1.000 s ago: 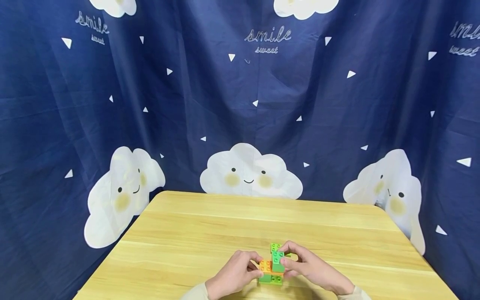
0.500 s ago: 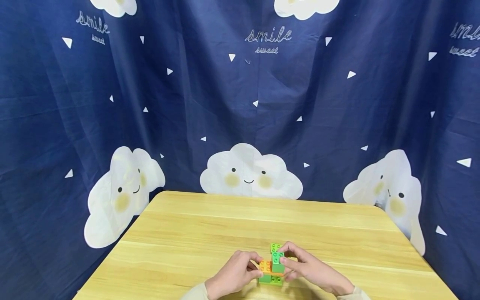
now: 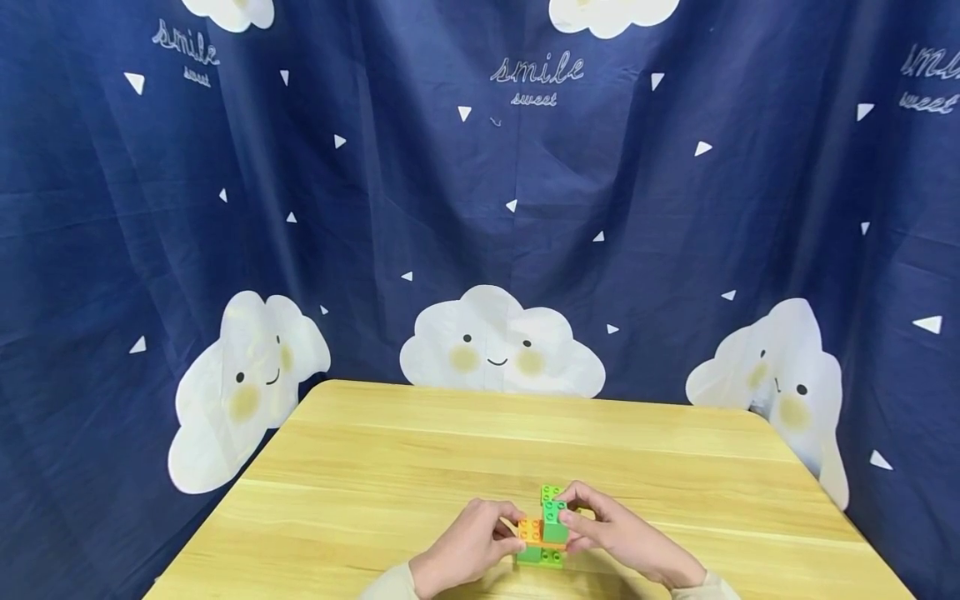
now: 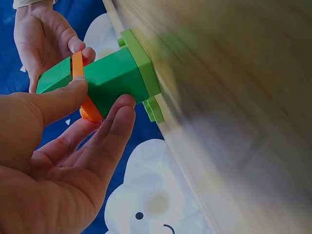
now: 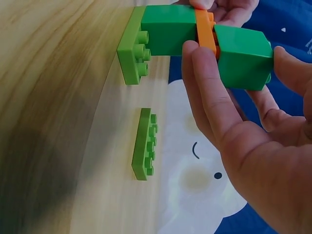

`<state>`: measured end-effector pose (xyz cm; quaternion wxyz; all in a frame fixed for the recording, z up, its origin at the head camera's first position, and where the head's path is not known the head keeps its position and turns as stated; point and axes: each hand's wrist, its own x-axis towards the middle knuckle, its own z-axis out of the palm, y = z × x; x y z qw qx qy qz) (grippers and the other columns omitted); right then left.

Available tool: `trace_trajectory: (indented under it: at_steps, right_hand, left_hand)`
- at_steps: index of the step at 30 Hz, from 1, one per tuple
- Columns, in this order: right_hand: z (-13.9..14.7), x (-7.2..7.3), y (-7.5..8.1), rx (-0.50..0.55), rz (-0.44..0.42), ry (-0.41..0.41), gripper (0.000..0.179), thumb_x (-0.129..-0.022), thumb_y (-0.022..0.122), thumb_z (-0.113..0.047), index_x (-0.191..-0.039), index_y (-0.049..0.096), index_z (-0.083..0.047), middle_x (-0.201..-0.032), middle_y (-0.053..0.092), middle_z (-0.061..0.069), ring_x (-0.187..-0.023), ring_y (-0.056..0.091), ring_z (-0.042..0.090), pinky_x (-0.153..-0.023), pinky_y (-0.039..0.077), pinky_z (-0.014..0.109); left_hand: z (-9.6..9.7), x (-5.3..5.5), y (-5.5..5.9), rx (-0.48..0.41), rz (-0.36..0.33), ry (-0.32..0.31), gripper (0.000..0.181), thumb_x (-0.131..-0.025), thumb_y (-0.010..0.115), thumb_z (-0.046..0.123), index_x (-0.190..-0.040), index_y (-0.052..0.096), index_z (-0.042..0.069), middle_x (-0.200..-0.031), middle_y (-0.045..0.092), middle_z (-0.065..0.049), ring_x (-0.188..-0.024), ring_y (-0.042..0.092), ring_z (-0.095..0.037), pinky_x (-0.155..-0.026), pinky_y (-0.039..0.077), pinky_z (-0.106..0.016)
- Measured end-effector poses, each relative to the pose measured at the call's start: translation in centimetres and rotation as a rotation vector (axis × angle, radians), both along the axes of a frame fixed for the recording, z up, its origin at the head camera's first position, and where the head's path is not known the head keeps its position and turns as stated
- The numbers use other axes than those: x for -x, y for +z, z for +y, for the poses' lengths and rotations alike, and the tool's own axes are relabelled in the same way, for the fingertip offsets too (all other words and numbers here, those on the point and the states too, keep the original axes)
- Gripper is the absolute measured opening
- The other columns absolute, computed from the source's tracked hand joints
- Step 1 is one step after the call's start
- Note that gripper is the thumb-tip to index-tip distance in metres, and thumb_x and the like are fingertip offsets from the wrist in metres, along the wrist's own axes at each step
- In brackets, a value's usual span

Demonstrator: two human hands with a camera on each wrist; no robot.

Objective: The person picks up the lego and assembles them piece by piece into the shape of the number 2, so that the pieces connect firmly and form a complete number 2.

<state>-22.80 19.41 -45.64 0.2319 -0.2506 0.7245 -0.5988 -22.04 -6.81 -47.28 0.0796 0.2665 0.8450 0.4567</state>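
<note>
A small stack of toy building bricks stands near the table's front in the head view. At its bottom lies a lime green plate [image 5: 130, 48], which bears a green block [image 4: 114, 78]. An orange plate [image 3: 529, 531] sits across that block and juts out to the right. On the orange plate's right half is a second green block [image 3: 555, 525]. My left hand [image 3: 470, 546] pinches the orange plate from the left, fingertips also near the lower block. With thumb and fingers, my right hand [image 3: 622, 537] grips the upper green block; some fingertips reach the orange plate.
A loose lime green plate [image 5: 141, 145] lies studs up on the wooden table [image 3: 420, 442], just behind the stack and partly hidden by my right hand in the head view. A dark blue curtain [image 3: 360, 208] with clouds hangs around the table.
</note>
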Motion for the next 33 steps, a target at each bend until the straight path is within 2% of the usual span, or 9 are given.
trace_trajectory:
  at_steps: [7, 13, 19, 25, 33]
  right_hand:
    - [-0.1, 0.2, 0.0, 0.025, 0.014, 0.032, 0.028, -0.108, 0.053, -0.019, -0.127, 0.055, 0.002, -0.124, 0.054, 0.015, -0.1, 0.068, 0.034, -0.091, 0.059, 0.048]
    - [-0.3, 0.3, 0.0, 0.013, -0.004, -0.003, 0.03, -0.108, 0.053, -0.023, -0.127, 0.056, 0.001, -0.12, 0.057, 0.014, -0.098, 0.068, 0.035, -0.089, 0.06, 0.046]
    - [-0.2, 0.3, -0.3, -0.005, -0.08, -0.016, 0.038, -0.108, 0.053, -0.03, -0.132, 0.055, -0.001, -0.116, 0.062, 0.015, -0.095, 0.069, 0.032, -0.089, 0.06, 0.043]
    - [0.1, 0.5, -0.8, 0.022, -0.163, 0.015, 0.055, -0.111, 0.047, -0.032, -0.149, 0.04, 0.008, -0.114, 0.068, 0.014, -0.1, 0.071, 0.035, -0.091, 0.06, 0.039]
    - [0.1, 0.7, -1.0, 0.061, -0.169, 0.032, 0.056, -0.112, 0.044, -0.028, -0.148, 0.039, 0.014, -0.114, 0.072, 0.014, -0.1, 0.072, 0.034, -0.091, 0.059, 0.037]
  left_hand:
    - [-0.1, 0.1, -0.1, -0.008, 0.026, -0.006, 0.027, -0.09, 0.078, 0.011, -0.115, 0.072, 0.002, -0.105, 0.075, -0.002, -0.081, 0.07, -0.001, -0.07, 0.056, -0.014]
    - [-0.1, 0.2, -0.2, -0.016, 0.008, -0.003, 0.026, -0.09, 0.078, 0.011, -0.115, 0.072, 0.002, -0.105, 0.075, -0.002, -0.081, 0.07, -0.001, -0.07, 0.056, -0.015]
    - [-0.1, 0.1, -0.1, -0.023, -0.016, -0.01, 0.026, -0.091, 0.077, 0.009, -0.115, 0.072, 0.002, -0.104, 0.075, -0.002, -0.081, 0.07, -0.002, -0.07, 0.056, -0.015]
    - [-0.1, 0.1, -0.1, -0.014, 0.012, -0.016, 0.026, -0.091, 0.076, 0.009, -0.116, 0.072, 0.001, -0.103, 0.076, -0.003, -0.08, 0.07, -0.001, -0.069, 0.056, -0.014]
    - [0.1, 0.1, 0.0, -0.012, 0.021, -0.022, 0.025, -0.091, 0.076, 0.009, -0.115, 0.072, 0.001, -0.103, 0.076, -0.003, -0.082, 0.07, -0.001, -0.07, 0.056, -0.014]
